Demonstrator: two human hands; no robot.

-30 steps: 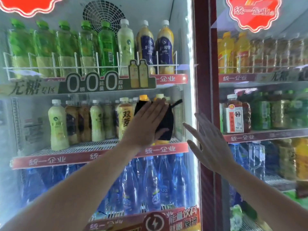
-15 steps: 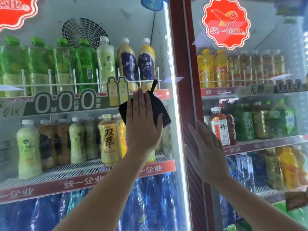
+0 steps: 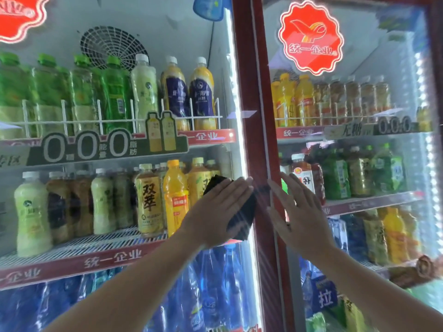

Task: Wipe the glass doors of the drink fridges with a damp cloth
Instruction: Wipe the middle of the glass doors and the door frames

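So this is mid-wipe on the left fridge's glass door (image 3: 153, 34). The left hand (image 3: 213, 212) has the black cloth (image 3: 243, 221) flattened against the glass at the middle shelf level, right up against the door's right edge by the red door frame (image 3: 254, 104). There's no real grip here: the fingers are straight and close together, with the palm just pressing the cloth on. The right hand (image 3: 299, 216) is the same, flat with fingers spread a little. It's resting on the frame and the edge of the right fridge's glass door (image 3: 374, 178) and holds nothing, so I'd guess it's bracing.

I reckon the next move is a pass back across or down the pane, with firm, even pressure so the cloth doesn't bunch or slip out from under the palm. The right door looks like it hasn't been started yet.

The glass is smooth and glary, with bright LED strips along the door edges. Behind it are wire shelves of bottled teas, juices and blue water bottles, plus red glowing logo signs up top. It looks like a shop.
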